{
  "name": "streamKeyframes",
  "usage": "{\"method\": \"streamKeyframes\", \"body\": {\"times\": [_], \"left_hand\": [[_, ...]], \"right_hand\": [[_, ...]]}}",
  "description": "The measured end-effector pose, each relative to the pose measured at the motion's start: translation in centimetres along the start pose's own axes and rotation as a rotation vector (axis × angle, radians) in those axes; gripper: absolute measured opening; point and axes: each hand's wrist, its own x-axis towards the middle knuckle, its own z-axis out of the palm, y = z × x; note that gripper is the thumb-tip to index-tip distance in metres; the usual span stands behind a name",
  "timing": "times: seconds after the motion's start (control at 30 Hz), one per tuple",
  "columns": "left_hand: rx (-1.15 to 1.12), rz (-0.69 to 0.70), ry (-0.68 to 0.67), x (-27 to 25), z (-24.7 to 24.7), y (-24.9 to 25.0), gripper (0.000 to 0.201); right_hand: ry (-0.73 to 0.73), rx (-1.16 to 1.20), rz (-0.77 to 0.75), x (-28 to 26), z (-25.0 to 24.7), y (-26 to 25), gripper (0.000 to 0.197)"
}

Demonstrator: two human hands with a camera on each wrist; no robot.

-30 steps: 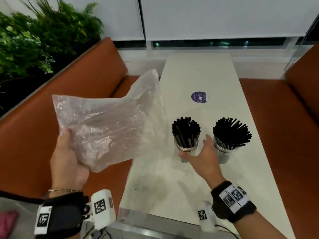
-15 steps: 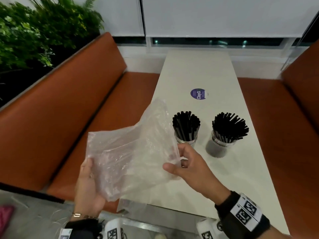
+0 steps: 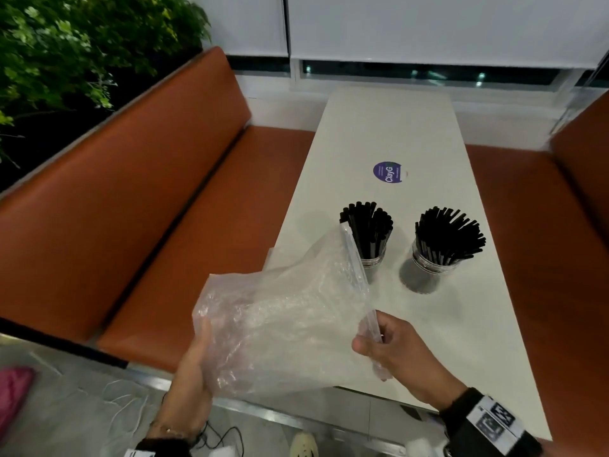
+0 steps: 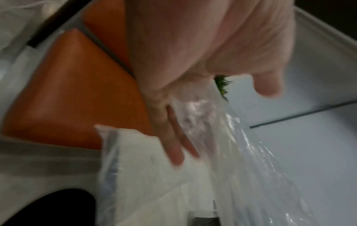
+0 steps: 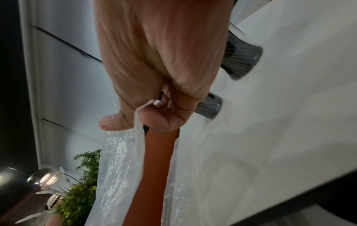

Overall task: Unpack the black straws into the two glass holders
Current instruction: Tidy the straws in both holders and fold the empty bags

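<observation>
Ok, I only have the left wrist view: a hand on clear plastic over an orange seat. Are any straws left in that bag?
Observer: In the head view the plastic bag looks empty; no straws show through it.
Operator: Where are the straws, then?
Observer: The black straws stand upright in two glass jars on the white table, the left holder and the right holder, both full.
Operator: And the other hand?
Observer: The right hand pinches the bag's zip edge between thumb and forefinger, while the left hand grips the opposite end.
</observation>
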Motion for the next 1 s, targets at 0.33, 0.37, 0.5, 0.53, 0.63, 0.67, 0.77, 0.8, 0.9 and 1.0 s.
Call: {"method": "streamKeyframes", "body": {"times": [0.33, 0.37, 0.5, 0.53, 0.63, 0.67, 0.77, 0.8, 0.9, 1.0], "left_hand": [[0.466, 0.088, 0.211, -1.1, -2.0, -4.1, 0.025], [0.468, 0.079, 0.218, -1.0, -2.1, -4.3, 0.024], [0.305, -0.148, 0.058, -0.3, -4.3, -6.0, 0.052], [0.252, -0.215, 0.011, -0.2, -4.9, -6.4, 0.071], [0.067, -0.276, 0.025, 1.0, -6.2, -8.1, 0.072], [0.009, -0.271, 0.067, 1.3, -6.1, -8.5, 0.053], [-0.081, -0.256, 0.163, 1.3, -5.1, -9.0, 0.021], [-0.111, -0.233, 0.190, 1.4, -4.7, -9.2, 0.020], [-0.187, -0.115, 0.366, 1.6, -4.7, -9.8, 0.016], [0.038, -0.040, 0.378, 1.7, -4.9, -10.2, 0.018]], "right_hand": [[0.081, -0.115, 0.015, -0.8, -0.3, 3.5, 0.025], [0.074, -0.131, 0.025, -1.0, -0.5, 3.9, 0.026], [0.076, -0.163, 0.151, -1.9, -2.2, 5.7, 0.032], [0.091, -0.141, 0.193, -2.1, -2.7, 6.1, 0.034], [0.114, -0.119, 0.276, -2.6, -3.9, 7.0, 0.034], [0.115, -0.118, 0.298, -2.8, -4.1, 7.1, 0.033], [0.107, -0.077, 0.364, -2.9, -4.4, 7.4, 0.029], [0.113, -0.067, 0.392, -2.9, -4.5, 7.6, 0.027], [0.166, 0.016, 0.485, -2.8, -5.0, 8.1, 0.020], [0.185, 0.066, 0.552, -2.8, -5.5, 8.1, 0.029]]}}
